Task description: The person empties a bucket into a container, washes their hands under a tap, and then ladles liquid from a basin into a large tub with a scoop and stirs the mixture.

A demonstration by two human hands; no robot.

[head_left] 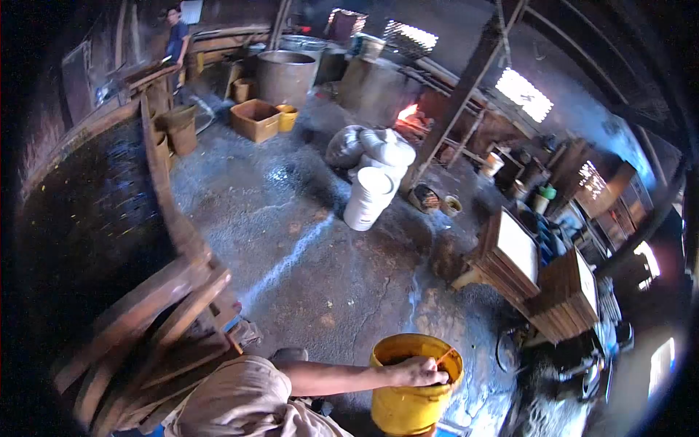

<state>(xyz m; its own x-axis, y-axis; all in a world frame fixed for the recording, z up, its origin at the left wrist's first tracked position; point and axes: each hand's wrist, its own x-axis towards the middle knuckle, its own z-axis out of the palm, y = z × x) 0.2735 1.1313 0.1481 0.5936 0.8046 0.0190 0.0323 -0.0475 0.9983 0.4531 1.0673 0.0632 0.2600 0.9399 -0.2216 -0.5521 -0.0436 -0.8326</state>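
My right hand [421, 372] is closed at the top of a yellow bucket [409, 409], near the bottom centre. A thin orange strip, perhaps part of its handle, shows beside my fingers. Dark residue marks the inside of the bucket; its contents cannot be made out. My bare forearm reaches across from a beige sleeve at the lower left. My left hand is out of view.
White buckets [368, 200] stand beside filled sacks [388, 149] mid-floor. A large dark vat [87, 218] with a wooden rim lies left. Stacked wooden frames [561, 306] are on the right. A fire [408, 113] burns behind. Another person [177, 40] stands at the far left.
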